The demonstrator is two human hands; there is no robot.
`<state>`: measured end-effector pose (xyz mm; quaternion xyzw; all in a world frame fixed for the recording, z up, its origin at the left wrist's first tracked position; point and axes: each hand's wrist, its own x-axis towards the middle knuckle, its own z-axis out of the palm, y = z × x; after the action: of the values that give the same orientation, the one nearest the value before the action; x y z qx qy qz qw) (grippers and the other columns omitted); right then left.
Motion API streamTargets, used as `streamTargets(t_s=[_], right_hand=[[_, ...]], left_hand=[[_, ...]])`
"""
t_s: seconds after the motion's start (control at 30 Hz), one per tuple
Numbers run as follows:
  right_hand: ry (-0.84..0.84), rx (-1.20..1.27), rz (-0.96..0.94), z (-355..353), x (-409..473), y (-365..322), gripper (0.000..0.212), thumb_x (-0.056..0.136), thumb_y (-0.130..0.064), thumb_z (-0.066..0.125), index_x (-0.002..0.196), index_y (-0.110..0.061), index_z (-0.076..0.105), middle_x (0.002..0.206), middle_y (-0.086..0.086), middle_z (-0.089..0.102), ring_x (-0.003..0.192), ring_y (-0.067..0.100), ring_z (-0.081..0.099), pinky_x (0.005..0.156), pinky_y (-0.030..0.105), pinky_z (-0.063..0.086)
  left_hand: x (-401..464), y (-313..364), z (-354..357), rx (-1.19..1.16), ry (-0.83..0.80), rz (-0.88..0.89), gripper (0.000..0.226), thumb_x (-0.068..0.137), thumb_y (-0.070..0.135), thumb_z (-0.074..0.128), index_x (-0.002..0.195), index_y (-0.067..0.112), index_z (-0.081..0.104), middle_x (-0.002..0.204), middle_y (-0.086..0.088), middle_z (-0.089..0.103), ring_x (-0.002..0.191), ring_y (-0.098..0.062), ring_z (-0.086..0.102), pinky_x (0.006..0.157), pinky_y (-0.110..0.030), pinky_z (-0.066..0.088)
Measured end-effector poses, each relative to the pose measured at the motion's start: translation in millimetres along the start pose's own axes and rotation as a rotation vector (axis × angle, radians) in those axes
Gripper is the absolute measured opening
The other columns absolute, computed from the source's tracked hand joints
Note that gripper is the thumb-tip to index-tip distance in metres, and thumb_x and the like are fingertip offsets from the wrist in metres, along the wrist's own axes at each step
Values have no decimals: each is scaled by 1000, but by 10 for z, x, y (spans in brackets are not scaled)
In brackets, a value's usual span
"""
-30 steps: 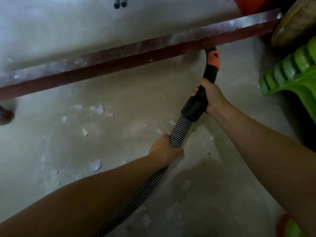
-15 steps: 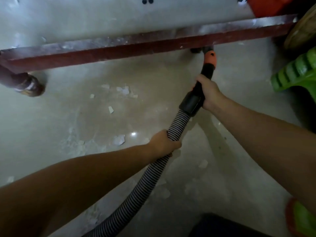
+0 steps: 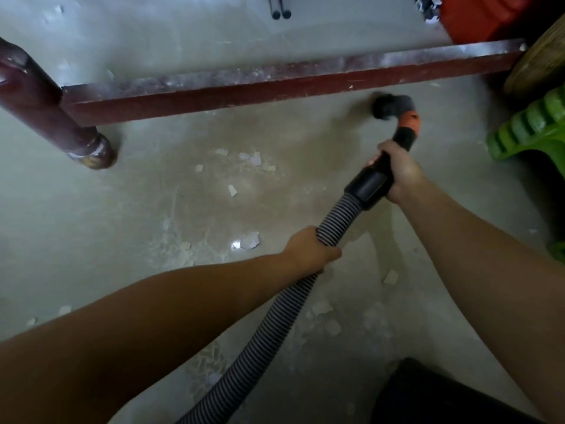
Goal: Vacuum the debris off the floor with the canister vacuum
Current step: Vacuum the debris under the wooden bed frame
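Head view shows both hands on the vacuum hose. Right hand (image 3: 400,172), right of centre, curls round the black handle (image 3: 371,186) where it joins the hose. Left hand (image 3: 308,250), lower and nearer centre, grips the ribbed hose (image 3: 275,325), which runs down to the bottom edge of the frame. Above the right hand the handle bends through an orange collar (image 3: 409,120) to a black nozzle (image 3: 389,107), blurred, low over the floor (image 3: 137,209) just below the rail (image 3: 275,84). That dark red rail crosses the upper part of the frame and meets a round leg (image 3: 46,117) at upper left. Pale debris (image 3: 249,240) lies scattered on the grey floor left of the hose, with more bits (image 3: 253,159) nearer the rail and others beside the hose lower down. A green plastic thing (image 3: 532,130) sits at the right edge, a red one (image 3: 477,16) at upper right.
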<state>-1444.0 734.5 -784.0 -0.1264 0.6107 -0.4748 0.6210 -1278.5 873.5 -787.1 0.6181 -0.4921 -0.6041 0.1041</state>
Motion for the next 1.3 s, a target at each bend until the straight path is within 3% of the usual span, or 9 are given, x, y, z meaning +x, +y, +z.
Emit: streamTargets(t_s=[0.13,0.3,0.4,0.57,0.7,0.93,1.1,1.2,1.3], right_hand=[[30,67,-4,141,29,109,15,81,-10,65,82,-11,50,52,-1,55,44,15,55,55,29,52],[-126,-178,-27,863,-193,543,9,84,-8,61,82,-9,52,51,0,54,45,14,53,54,29,49],[-216,-298,-27,1108,-340,896,9,83,-8,61,85,-8,52,53,1,55,46,17,54,58,31,51],[-406,-419,21,1413,-520,1202,11,86,-5,58,91,-6,49,47,2,54,40,16,53,49,27,51],[-447,-432,28,1531,-561,1284,11,86,-4,57,90,-7,48,45,2,55,39,16,52,50,26,50],[-581,-596,28,1798,-760,1513,10,84,-4,59,79,-9,52,57,8,56,47,21,53,58,33,49],[-779,-795,-9,2136,-1008,1592,10,86,-3,58,83,-8,49,53,9,54,42,19,52,49,27,47],[-758,-819,-25,2155,-973,1561,8,85,-5,59,86,-8,51,55,8,56,45,19,54,52,28,48],[-625,-753,-36,1965,-867,1512,8,83,-4,59,85,-8,52,55,7,56,43,18,53,51,29,49]], left_hand=[[12,-42,-164,-72,33,-50,28,86,22,65,105,7,52,90,-12,62,60,-20,60,62,-29,55],[-286,-508,-252,-326,63,-224,27,85,17,65,106,6,52,80,-7,58,62,-17,58,74,-35,57],[-468,-808,-276,-397,108,-314,30,83,17,67,108,10,51,85,-7,59,70,-19,59,77,-36,57],[-633,-1070,-245,-419,214,-339,24,83,18,67,102,11,53,80,-5,60,64,-16,60,69,-31,57],[-674,-1120,-236,-463,325,-348,22,83,17,66,100,10,54,78,-5,59,61,-16,58,69,-33,57],[-851,-1176,-186,-572,328,-405,14,85,15,65,92,11,53,74,-6,60,56,-17,58,60,-29,55],[-902,-1189,-227,-638,394,-382,13,86,12,63,83,12,50,70,-7,57,53,-18,56,50,-25,51],[-874,-1209,-299,-625,373,-342,14,85,12,65,84,11,51,70,-6,57,54,-17,56,58,-28,54],[-817,-1199,-240,-546,306,-350,16,83,15,66,92,11,54,74,-4,60,57,-15,58,64,-30,56]])
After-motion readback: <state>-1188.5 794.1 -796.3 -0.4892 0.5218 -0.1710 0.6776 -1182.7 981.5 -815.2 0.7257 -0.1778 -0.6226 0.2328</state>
